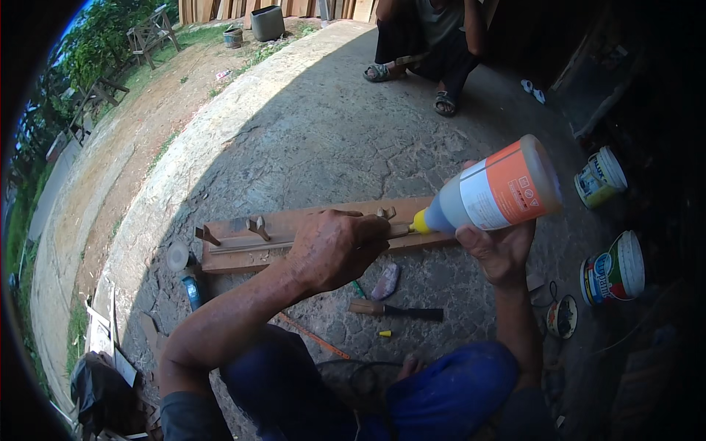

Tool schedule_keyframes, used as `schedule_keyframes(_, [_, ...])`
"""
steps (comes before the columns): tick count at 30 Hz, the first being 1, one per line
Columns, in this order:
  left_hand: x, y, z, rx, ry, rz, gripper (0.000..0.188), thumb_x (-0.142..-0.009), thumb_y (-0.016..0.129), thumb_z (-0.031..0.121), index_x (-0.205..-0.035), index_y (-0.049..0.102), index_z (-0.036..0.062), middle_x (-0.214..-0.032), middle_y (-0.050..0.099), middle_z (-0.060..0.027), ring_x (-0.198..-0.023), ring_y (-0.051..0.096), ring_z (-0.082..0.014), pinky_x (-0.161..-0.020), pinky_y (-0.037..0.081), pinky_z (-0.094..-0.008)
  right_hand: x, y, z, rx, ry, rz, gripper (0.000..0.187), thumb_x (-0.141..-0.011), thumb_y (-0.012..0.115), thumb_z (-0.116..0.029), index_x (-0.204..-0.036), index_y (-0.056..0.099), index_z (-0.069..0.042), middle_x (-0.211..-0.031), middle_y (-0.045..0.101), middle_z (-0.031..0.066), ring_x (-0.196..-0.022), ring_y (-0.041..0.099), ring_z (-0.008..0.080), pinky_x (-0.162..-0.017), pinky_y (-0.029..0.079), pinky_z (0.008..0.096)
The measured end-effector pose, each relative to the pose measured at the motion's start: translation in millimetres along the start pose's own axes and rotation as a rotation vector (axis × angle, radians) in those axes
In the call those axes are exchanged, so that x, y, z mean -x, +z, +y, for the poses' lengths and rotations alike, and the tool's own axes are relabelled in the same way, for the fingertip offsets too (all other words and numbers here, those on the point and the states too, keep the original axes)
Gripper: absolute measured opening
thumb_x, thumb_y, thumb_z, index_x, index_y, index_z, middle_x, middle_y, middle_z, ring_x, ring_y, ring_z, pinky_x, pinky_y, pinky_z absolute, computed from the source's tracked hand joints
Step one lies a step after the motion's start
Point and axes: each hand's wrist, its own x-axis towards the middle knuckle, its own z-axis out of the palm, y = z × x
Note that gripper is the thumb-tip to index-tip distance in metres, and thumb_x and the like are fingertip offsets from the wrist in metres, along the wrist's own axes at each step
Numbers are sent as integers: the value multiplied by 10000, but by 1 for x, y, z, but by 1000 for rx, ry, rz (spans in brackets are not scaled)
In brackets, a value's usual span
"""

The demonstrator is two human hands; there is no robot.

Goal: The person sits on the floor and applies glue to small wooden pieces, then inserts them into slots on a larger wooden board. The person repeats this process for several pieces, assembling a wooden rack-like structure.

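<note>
My right hand point(496, 250) is wrapped round a large glue bottle point(507, 184) with an orange and white label. The bottle is tipped on its side, its yellow nozzle point(421, 222) pointing left. The fingers of my left hand point(334, 246) pinch a thin wooden piece point(399, 229), whose pale end meets or nearly meets the nozzle tip; the rest is hidden by the hand. Below both hands a reddish wooden board point(228, 261) lies on the ground. Small wooden pegs point(258, 228) stand up from it, beside a narrow strip along its length.
Nearer me lie a chisel point(401, 312), a stone point(386, 281), a yellow cap point(385, 334) and an orange measuring strip point(316, 336). A blue power tool point(191, 290) is at the left. Buckets point(614, 268) stand at the right. Another person point(430, 59) sits at the back.
</note>
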Motion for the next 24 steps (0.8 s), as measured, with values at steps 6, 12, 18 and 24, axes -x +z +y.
schedule_keyframes(6, [2, -3, 2, -21, -23, 19, 244, -897, 710, 164, -1097, 721, 25, -918, 743, -165, -782, 740, -309, -673, 587, -412, -2, 3, 0, -9, -8, -24, 773, -795, 814, -142, -1427, 390, -6, -1320, 580, 196, -1181, 615, 272, -1054, 481, 432])
schedule_keyframes(12, [0, 1, -1, -30, 43, 55, 184, -904, 695, 153, -1034, 720, 24, -852, 716, -136, -785, 719, -286, -703, 575, -419, 0, 3, 0, -6, -3, -5, 782, -785, 822, -157, -1422, 393, -7, -1328, 578, 203, -1203, 607, 276, -1051, 486, 440])
schedule_keyframes(18, [-1, 2, -4, -63, 63, 60, 137, -900, 699, 141, -995, 707, 43, -867, 701, -119, -820, 706, -275, -732, 569, -414, -1, 2, 0, -19, 24, 19, 787, -793, 824, -185, -1424, 391, 0, -1294, 602, 200, -1168, 628, 274, -1044, 493, 432])
schedule_keyframes(24, [0, 3, -3, -40, 10, 78, 129, -898, 705, 138, -994, 691, 52, -867, 685, -109, -818, 696, -275, -762, 560, -417, -2, 0, 3, 16, 16, 11, 776, -801, 819, -189, -1421, 389, -3, -1284, 602, 194, -1156, 635, 273, -1029, 506, 429])
